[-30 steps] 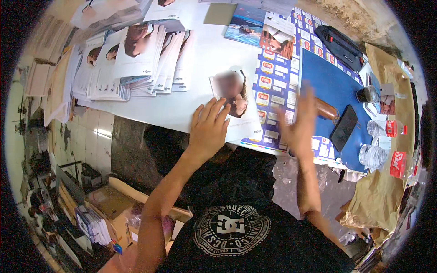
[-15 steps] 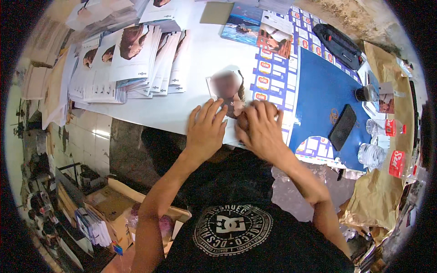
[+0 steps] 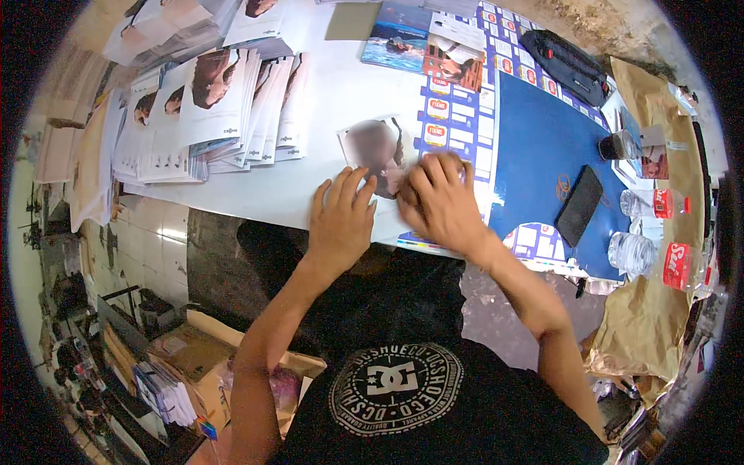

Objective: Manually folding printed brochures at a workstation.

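Note:
A small printed sheet or folded leaflet (image 3: 377, 147) with a person's photo lies on the white-covered table (image 3: 329, 101), close to its front edge. My left hand (image 3: 342, 217) rests flat with fingers spread, the fingertips at the leaflet's lower left. Over its lower right edge is my right hand (image 3: 446, 198), fingers curled inward and slightly blurred. Whatever sits under those curled fingers is hidden. Stacks of printed booklets (image 3: 209, 97), fanned and overlapping, stand to the left of my hands.
At the back lie a blue booklet (image 3: 395, 40) and a photo-covered booklet (image 3: 453, 62). On the right, a blue sheet (image 3: 531, 147) carries a black phone (image 3: 580, 206). Beyond are a dark-topped cup (image 3: 618, 145), plastic bottles (image 3: 632, 253) and a black pouch (image 3: 564, 68).
The leaflet and the table have shifted slightly left in view. My right hand has lifted a little and moved up along the leaflet's right side; the left stays spread beside it.

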Motion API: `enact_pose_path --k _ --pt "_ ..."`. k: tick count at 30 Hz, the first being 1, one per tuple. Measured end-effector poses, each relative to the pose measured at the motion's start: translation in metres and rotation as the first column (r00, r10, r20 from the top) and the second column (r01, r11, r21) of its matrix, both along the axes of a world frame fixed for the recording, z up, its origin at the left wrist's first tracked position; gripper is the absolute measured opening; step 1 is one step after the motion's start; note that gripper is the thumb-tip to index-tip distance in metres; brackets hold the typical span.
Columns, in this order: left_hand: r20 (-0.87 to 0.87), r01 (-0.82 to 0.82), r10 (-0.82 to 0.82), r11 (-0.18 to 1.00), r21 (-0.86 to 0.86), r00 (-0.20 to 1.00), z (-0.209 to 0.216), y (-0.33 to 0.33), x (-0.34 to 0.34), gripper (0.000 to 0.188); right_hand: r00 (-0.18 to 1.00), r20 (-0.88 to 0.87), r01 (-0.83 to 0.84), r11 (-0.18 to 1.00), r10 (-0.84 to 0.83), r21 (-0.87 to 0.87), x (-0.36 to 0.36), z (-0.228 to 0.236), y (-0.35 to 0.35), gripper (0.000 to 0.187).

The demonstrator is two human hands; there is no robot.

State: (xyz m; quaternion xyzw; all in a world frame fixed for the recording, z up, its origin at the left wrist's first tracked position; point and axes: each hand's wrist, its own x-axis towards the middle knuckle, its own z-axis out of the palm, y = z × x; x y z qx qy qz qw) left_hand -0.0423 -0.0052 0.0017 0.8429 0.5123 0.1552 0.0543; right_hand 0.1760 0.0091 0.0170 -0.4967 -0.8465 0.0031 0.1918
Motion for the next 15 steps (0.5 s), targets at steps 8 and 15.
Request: enact_pose_path --k 8,15 --pt "0.097 0.252 -0.244 0.965 -0.077 0.965 0.036 0.018 0.041 0.073 0.980 -0.063 0.176 0.971 -0.189 -0.164 0.065 0.003 -0.063 0.047" --pt "0.099 0.322 -0.317 0.946 -0.041 0.943 0.015 -0.062 0.012 0.049 0.798 -0.072 0.603 0.790 -0.599 0.111 0.115 -0.023 -0.017 0.037"
